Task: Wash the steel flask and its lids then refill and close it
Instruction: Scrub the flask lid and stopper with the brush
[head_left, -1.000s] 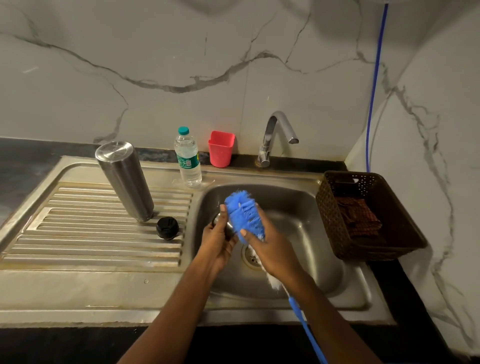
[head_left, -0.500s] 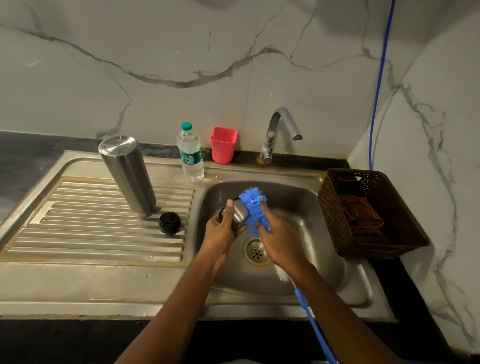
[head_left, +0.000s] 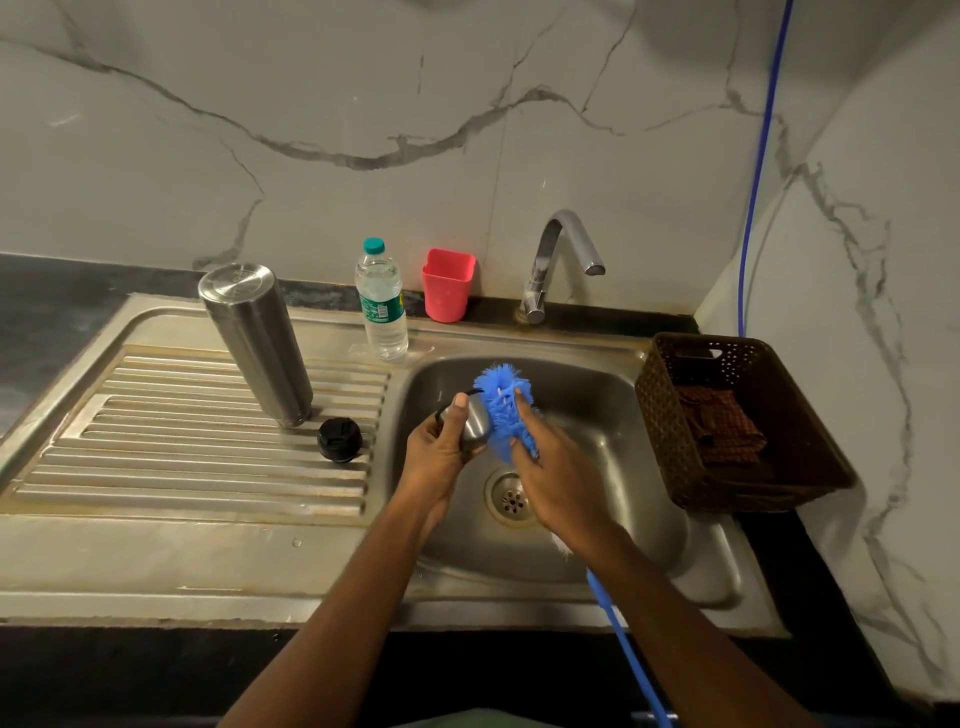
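Note:
Over the sink basin (head_left: 613, 410) my left hand (head_left: 441, 457) grips a small steel lid (head_left: 475, 423), thumb on top. My right hand (head_left: 558, 478) holds the blue bottle brush (head_left: 503, 402) by its bristle head, and the bristles press against the lid's right side. The brush's blue handle (head_left: 618, 623) runs back under my right forearm. The steel flask (head_left: 257, 343) stands upside down on the ribbed drainboard (head_left: 171, 447), leaning a little. A black inner lid (head_left: 340, 440) lies on the drainboard just right of the flask's base.
A plastic water bottle (head_left: 382, 301) and a pink cup (head_left: 448, 285) stand behind the basin, left of the tap (head_left: 556, 260). A brown woven basket (head_left: 737, 421) holding a dark cloth sits on the basin's right edge. No water runs from the tap. The drain (head_left: 511, 498) shows below my hands.
The steel lid has turned up into view in my left hand. The brush head has shifted right and down from covering it to rubbing along its right side.

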